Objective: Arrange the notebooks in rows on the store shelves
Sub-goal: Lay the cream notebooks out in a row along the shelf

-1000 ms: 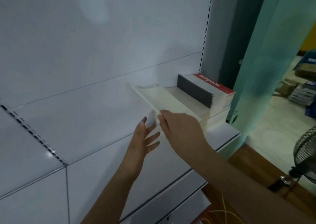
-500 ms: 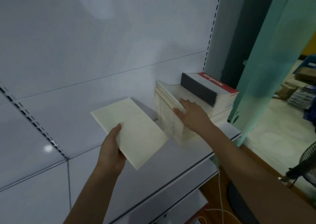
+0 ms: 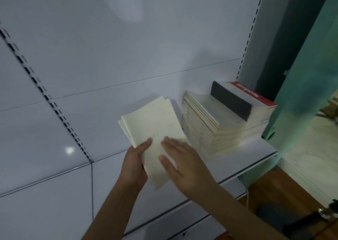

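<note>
Lying just left of the tall cream notebook stack (image 3: pixel 210 122) on the white metal shelf (image 3: pixel 256 159), two thin cream notebooks (image 3: pixel 155 130) are gripped by the left hand (image 3: pixel 135 164); right hand (image 3: pixel 181 164) flat on top, long axis toward the back panel.

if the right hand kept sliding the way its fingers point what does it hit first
The right hand points up-left along the cream notebooks it rests on; beyond them, probably the white back panel, though depth is unclear.
</note>
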`<state>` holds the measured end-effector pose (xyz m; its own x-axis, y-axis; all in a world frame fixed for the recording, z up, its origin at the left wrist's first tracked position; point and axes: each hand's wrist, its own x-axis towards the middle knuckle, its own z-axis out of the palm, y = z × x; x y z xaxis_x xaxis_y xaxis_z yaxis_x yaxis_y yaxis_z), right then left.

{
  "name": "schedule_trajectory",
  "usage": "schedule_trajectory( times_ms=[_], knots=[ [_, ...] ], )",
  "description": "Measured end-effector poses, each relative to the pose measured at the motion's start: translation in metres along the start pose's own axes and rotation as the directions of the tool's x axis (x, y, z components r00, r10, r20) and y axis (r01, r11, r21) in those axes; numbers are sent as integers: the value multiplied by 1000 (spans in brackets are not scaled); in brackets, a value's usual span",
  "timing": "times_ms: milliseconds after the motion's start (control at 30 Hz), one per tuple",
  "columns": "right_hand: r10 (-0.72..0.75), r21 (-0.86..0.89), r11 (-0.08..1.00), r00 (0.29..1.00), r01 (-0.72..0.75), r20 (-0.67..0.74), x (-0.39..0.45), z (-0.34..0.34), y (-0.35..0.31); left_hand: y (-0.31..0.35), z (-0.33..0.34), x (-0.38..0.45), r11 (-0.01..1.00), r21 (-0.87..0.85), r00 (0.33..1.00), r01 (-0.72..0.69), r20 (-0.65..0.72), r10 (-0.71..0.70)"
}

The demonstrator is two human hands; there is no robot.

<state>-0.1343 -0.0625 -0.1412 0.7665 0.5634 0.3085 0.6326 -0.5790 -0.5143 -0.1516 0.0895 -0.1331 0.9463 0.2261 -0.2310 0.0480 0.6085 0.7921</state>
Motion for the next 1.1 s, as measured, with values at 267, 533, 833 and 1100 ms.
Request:
schedule_trajectory(
  times_ms=[267, 533, 833, 1100],
  knots=[
    [199, 479, 843, 969, -245, 145, 56, -2, 4, 7, -33, -38, 991, 103, 992, 82, -101, -71],
    [135, 755, 593, 959, -281, 251, 63, 85, -70, 20, -118, -110, 960, 274, 912, 63, -407, 56],
    [163, 848, 275, 892, -452, 422, 45, 166, -238, 58, -230, -248, 928, 338, 759, -155, -560, 330],
    [47, 777, 266, 813, -570, 580, -2, 282, -435, 119, -380, -397, 924, 343, 661, -171, -656, 366]
  ],
)
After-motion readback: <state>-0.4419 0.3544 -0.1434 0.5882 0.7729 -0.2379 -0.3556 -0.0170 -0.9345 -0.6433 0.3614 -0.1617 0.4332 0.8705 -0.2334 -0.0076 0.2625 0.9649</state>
